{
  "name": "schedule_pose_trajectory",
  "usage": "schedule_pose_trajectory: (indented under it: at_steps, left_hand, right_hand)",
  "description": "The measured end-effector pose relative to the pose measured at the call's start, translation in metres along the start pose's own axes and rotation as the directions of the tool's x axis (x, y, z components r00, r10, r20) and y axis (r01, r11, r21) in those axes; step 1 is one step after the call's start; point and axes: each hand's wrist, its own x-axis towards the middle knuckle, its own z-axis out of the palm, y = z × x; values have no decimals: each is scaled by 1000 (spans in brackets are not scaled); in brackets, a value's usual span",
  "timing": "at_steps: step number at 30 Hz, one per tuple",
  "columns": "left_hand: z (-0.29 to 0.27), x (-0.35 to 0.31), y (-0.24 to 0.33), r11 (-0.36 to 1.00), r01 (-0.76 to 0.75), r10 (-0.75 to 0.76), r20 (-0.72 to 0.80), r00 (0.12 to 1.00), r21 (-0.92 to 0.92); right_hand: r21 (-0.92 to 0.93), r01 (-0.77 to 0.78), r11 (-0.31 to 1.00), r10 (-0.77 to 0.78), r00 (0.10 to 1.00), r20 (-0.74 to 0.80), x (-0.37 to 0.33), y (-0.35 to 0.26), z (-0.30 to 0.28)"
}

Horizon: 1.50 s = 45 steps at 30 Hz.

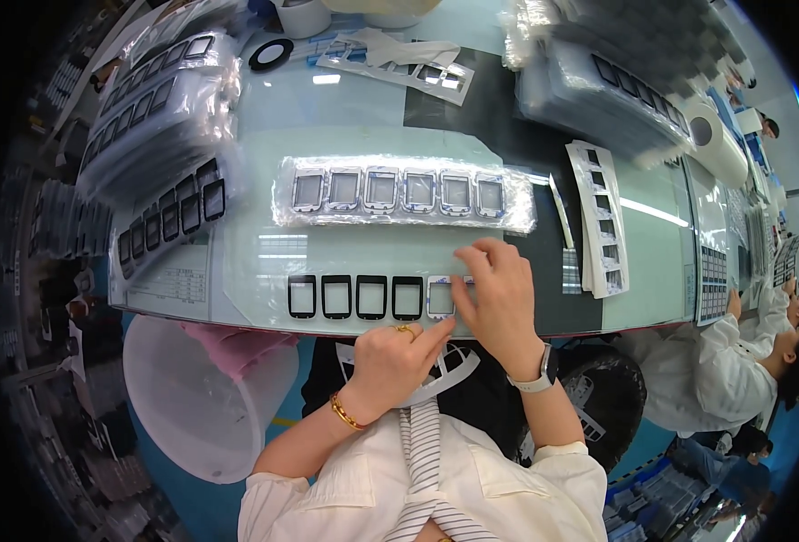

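A row of small rectangular frames lies along the near table edge: several black frames (357, 298) at left, then a white-and-blue-faced frame (439, 296). Part of another pale frame shows beneath my right hand (494, 294), whose thumb rests at the white-faced frame's right side. Its thumb and index fingertip stand apart, with nothing visible between them. My left hand (386, 361) has folded fingers, its index pointing to that frame's lower edge; whatever its fingers hold is hidden. Just below lies a white cut-out sheet (445, 372). Farther back, a clear plastic tray (282, 194) carries several similar pale frames.
Stacked plastic trays rise at left (156, 135) and back right (571, 86). White cut-out strips (598, 221) lie right, beside a slim pale tool (560, 203). Black tape (271, 56) sits at the back. A white bin (174, 397) stands below left; a co-worker (724, 370) sits right.
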Motion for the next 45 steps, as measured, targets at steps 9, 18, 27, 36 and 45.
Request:
schedule_pose_trajectory:
  at_steps: [9,18,27,36,45]
  left_hand:
    - [-27,-7,-3,779,174,-148,92,985,-602]
    - [-41,-10,-17,838,176,-108,159,981,-517]
    - [-46,-15,-22,880,193,-137,156,978,-434]
    - [-50,-27,-40,948,157,-132,106,986,-276]
    - [-43,-25,-43,999,-19,19,13,1000,-50]
  right_hand:
    - [553,-206,807,-133,850,510,-42,-15,-53]
    - [492,-268,828,-67,825,561,-44,-9,-52]
    - [503,3,864,-183,934,308,-32,-32,-39]
    - [679,-114,725,-2,986,168,-6,-37,-33]
    - [625,-279,729,200,960,195,-2,-17,20]
